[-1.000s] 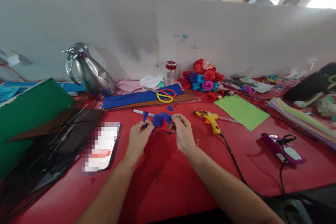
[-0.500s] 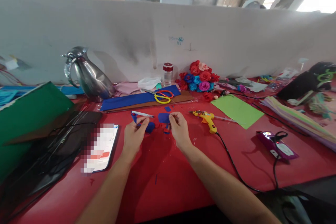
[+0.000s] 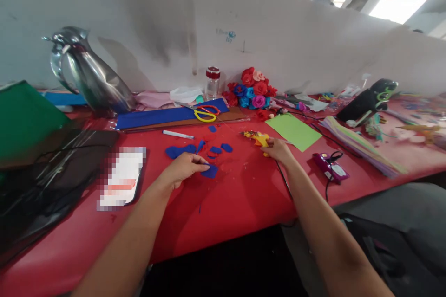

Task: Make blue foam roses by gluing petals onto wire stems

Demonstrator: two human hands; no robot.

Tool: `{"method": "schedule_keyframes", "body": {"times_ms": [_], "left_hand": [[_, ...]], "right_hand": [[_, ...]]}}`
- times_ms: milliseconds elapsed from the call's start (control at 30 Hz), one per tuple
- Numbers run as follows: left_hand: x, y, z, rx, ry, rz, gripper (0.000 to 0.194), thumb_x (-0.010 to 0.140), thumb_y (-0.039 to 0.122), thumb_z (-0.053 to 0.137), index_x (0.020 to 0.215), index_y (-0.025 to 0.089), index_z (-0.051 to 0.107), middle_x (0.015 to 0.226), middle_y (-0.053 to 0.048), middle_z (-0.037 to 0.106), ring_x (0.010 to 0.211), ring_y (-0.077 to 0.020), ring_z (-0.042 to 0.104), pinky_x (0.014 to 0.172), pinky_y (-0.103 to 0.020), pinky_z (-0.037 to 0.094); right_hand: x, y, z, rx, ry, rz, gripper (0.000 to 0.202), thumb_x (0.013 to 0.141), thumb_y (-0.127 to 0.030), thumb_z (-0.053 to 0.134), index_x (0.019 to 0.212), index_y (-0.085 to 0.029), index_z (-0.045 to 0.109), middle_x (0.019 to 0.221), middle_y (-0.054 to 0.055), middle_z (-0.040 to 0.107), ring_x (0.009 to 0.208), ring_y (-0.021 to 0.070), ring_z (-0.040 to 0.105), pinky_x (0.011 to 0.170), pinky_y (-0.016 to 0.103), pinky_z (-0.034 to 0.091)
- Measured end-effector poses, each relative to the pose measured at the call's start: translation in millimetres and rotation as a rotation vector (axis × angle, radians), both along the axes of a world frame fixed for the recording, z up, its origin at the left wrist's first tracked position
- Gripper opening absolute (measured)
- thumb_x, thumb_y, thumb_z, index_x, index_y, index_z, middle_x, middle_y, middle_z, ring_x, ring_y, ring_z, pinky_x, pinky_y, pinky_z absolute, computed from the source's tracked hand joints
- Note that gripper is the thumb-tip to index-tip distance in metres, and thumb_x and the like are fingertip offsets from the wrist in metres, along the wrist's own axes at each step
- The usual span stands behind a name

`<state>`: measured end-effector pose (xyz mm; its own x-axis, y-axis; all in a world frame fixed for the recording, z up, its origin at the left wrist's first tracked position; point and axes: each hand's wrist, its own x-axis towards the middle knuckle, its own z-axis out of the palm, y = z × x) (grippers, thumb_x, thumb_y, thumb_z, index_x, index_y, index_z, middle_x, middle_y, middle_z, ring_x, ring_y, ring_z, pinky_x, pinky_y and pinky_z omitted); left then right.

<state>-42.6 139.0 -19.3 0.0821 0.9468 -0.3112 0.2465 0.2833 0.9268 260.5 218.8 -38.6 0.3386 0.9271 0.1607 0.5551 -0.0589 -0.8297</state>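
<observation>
Pinches a small blue piece [image 3: 209, 171] by its edge between the closed thumb and fingertips of the left hand [image 3: 181, 168], low over the front middle of the red table [image 3: 223, 213], with loose blue scraps [image 3: 226, 148] and a white pen [image 3: 178, 134] lying just beyond. Grips the handle of the yellow glue gun [image 3: 258, 138] in the right hand [image 3: 280, 151], fingers curled closed around it, near a light green sheet [image 3: 294, 131], with scissors [image 3: 206, 113] and paper flowers [image 3: 256, 93] farther back.
</observation>
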Motion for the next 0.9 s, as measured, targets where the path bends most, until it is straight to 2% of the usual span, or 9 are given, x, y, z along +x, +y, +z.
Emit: {"method": "schedule_keyframes", "body": {"times_ms": [100, 167, 300, 400, 467, 567, 667, 767, 900], "left_hand": [[1, 1, -0.2, -0.053, 0.102, -0.006, 0.006, 0.056, 0.024, 0.074, 0.061, 0.022, 0.073, 0.068, -0.002, 0.072, 0.072, -0.0196, 0.062, 0.072, -0.030, 0.042], [1, 1, 0.0, -0.077, 0.131, -0.005, 0.006, 0.057, 0.022, 0.073, 0.063, 0.021, 0.073, 0.069, -0.001, 0.072, 0.075, -0.0196, 0.062, 0.076, -0.030, 0.043], [2, 2, -0.5, -0.069, 0.127, -0.025, 0.008, 0.057, 0.019, 0.071, 0.064, 0.020, 0.070, 0.066, 0.000, 0.069, 0.073, -0.0190, 0.062, 0.074, -0.030, 0.044], [4, 3, -1.8, -0.037, 0.139, -0.016, 0.010, 0.053, 0.017, 0.071, 0.061, 0.019, 0.064, 0.062, 0.001, 0.065, 0.069, -0.0180, 0.060, 0.069, -0.029, 0.044], [4, 4, -2.8, -0.033, 0.180, -0.015, 0.012, 0.053, 0.020, 0.071, 0.060, 0.019, 0.062, 0.061, 0.001, 0.063, 0.067, -0.0175, 0.058, 0.066, -0.028, 0.042], [3, 6, -4.3, -0.033, 0.244, -0.048, 0.009, 0.055, 0.023, 0.068, 0.061, 0.019, 0.063, 0.061, 0.001, 0.063, 0.066, -0.0176, 0.057, 0.064, -0.028, 0.040], [1, 8, -6.3, -0.021, 0.274, -0.080, 0.008, 0.055, 0.021, 0.065, 0.062, 0.019, 0.065, 0.061, 0.001, 0.063, 0.066, -0.0175, 0.056, 0.063, -0.027, 0.039], [0, 10, -8.5, -0.006, 0.292, -0.087, 0.010, 0.053, 0.020, 0.066, 0.063, 0.019, 0.065, 0.061, 0.001, 0.063, 0.065, -0.0176, 0.056, 0.062, -0.027, 0.039], [-1, 12, -11.1, 0.018, 0.294, -0.117, 0.011, 0.053, 0.019, 0.066, 0.063, 0.019, 0.066, 0.064, 0.000, 0.066, 0.067, -0.0177, 0.058, 0.063, -0.027, 0.040]], "right_hand": [[6, 7, 3.1, -0.175, 0.069, 0.062, 0.024, 0.055, -0.011, 0.067, 0.048, -0.020, 0.046, 0.040, -0.006, 0.041, 0.044, 0.0111, 0.043, 0.044, 0.023, 0.025], [-1, 2, 8.9, -0.212, 0.147, 0.086, 0.019, 0.057, -0.011, 0.062, 0.052, -0.020, 0.046, 0.040, -0.007, 0.040, 0.041, 0.0092, 0.040, 0.042, 0.022, 0.025], [-17, -29, 22.8, -0.200, 0.342, 0.200, 0.013, 0.060, -0.016, 0.057, 0.071, -0.021, 0.052, 0.061, -0.003, 0.058, 0.052, 0.0108, 0.053, 0.047, 0.021, 0.039], [-25, -55, 30.1, -0.204, 0.697, 0.468, 0.028, 0.059, -0.018, 0.064, 0.085, -0.024, 0.057, 0.086, 0.002, 0.067, 0.070, 0.0148, 0.061, 0.054, 0.023, 0.045], [-30, -69, 31.9, -0.196, 0.793, 0.549, 0.029, 0.062, -0.026, 0.070, 0.089, -0.024, 0.059, 0.090, 0.003, 0.068, 0.069, 0.0144, 0.060, 0.052, 0.022, 0.043], [-37, -84, 29.7, -0.247, 0.618, 0.605, 0.033, 0.067, -0.042, 0.073, 0.088, -0.019, 0.062, 0.079, 0.003, 0.065, 0.053, 0.0094, 0.047, 0.045, 0.022, 0.035], [-44, -94, 24.3, -0.348, 0.343, 0.678, 0.040, 0.070, -0.053, 0.069, 0.085, -0.016, 0.063, 0.068, 0.001, 0.059, 0.048, 0.0083, 0.040, 0.045, 0.023, 0.034], [-52, -101, 19.5, -0.283, 0.146, 0.779, 0.039, 0.074, -0.053, 0.065, 0.088, -0.017, 0.064, 0.072, 0.002, 0.062, 0.057, 0.0125, 0.049, 0.054, 0.026, 0.042], [-64, -103, 16.3, -0.194, 0.005, 0.871, 0.033, 0.078, -0.047, 0.064, 0.093, -0.019, 0.067, 0.088, 0.005, 0.069, 0.078, 0.0200, 0.061, 0.073, 0.030, 0.047]]}}
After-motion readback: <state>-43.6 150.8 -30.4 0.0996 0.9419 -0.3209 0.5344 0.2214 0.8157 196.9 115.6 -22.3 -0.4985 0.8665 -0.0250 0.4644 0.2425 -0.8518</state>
